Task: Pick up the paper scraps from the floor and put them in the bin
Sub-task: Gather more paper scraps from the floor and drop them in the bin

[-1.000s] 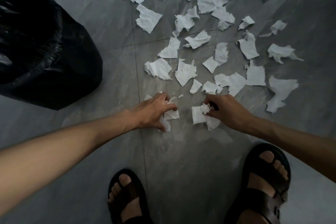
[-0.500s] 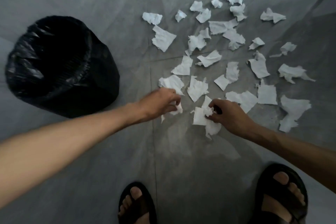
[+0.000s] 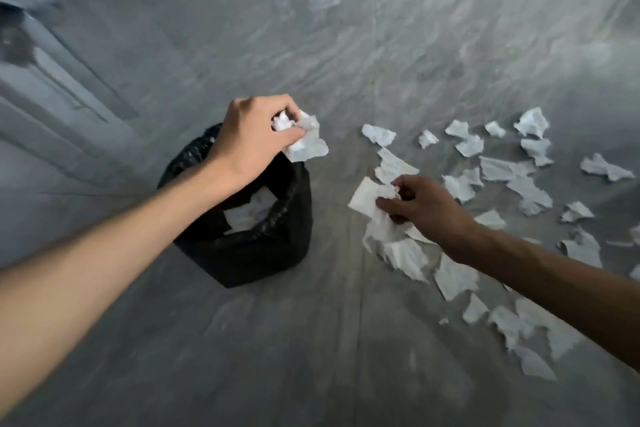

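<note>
- The left hand (image 3: 252, 139) covers the far rim of the bin (image 3: 242, 253); the whole frame is smeared, and blurred items along the top edge cannot be identified.
- The bin's black liner (image 3: 194, 156) holds white paper (image 3: 249, 211) at the bottom.
- Left fingers are curled tight, pinching a wad of paper scraps (image 3: 304, 142) that hangs off the fingertips, above the bin's far right edge.
- Right hand (image 3: 422, 208) grips a second bunch of scraps (image 3: 367, 201), fingers closed on it, to the right of the bin.
- Loose scraps (image 3: 530, 191) litter the grey floor (image 3: 346, 62) beyond and beneath the right fingers.
</note>
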Tool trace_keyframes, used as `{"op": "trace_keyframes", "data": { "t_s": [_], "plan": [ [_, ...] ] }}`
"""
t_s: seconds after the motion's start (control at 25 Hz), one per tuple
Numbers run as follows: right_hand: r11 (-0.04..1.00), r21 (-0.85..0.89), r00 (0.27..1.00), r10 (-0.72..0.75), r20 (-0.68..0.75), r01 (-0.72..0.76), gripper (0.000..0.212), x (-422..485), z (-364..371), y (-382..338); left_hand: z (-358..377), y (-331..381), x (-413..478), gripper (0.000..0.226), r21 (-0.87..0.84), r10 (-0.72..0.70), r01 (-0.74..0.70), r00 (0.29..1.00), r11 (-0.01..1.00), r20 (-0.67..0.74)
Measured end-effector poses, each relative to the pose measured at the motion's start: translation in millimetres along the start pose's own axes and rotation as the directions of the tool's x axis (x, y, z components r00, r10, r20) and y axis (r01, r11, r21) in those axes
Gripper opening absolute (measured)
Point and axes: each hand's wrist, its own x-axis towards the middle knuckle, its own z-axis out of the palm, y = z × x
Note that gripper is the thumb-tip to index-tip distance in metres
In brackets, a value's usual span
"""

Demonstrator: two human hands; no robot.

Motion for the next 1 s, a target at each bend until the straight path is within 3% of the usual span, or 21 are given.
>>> {"op": "trace_keyframes", "data": {
  "t_s": [0.16, 0.28, 0.4, 0.6, 0.72, 0.88, 1.0],
  "plan": [
    [0.988, 0.107, 0.993, -0.114, 0.023, 0.111, 0.008, 46, 46, -72, -9, -78, -19, 0.009, 0.103, -0.234, 0.237, 0.971, 0.966, -0.044],
    [0.98, 0.111, 0.984, -0.17, 0.051, 0.164, 0.009, 66, 77, -114, -11, -125, -35, 0.014, 0.202, -0.393, 0.361, 0.907, 0.91, 0.153],
    [0.987, 0.045, 0.985, -0.155, 0.072, 0.152, 0.012, 77, 110, -139, -17, -148, -45, 0.028, 0.166, -0.481, 0.451, 0.826, 0.877, 0.294],
    [0.998, -0.044, 0.956, 0.048, 0.288, -0.037, 0.028, 79, 137, -138, -27, -141, -43, 0.039, 0.047, -0.498, 0.497, 0.856, 0.866, 0.138],
    [0.997, -0.041, 0.912, 0.077, 0.402, -0.066, 0.044, 81, 124, -133, -29, -125, -45, 0.039, 0.035, -0.491, 0.49, 0.863, 0.871, 0.123],
    [0.995, 0.078, 0.929, 0.036, 0.369, -0.069, 0.026, 96, 72, -116, -16, -83, -31, 0.035, 0.03, -0.413, 0.414, 0.894, 0.91, 0.171],
    [0.997, 0.022, 0.959, 0.063, 0.278, -0.071, 0.022, 109, 20, -90, 12, -41, -4, 0.03, 0.013, -0.309, 0.314, 0.925, 0.949, 0.22]
  ]
}}
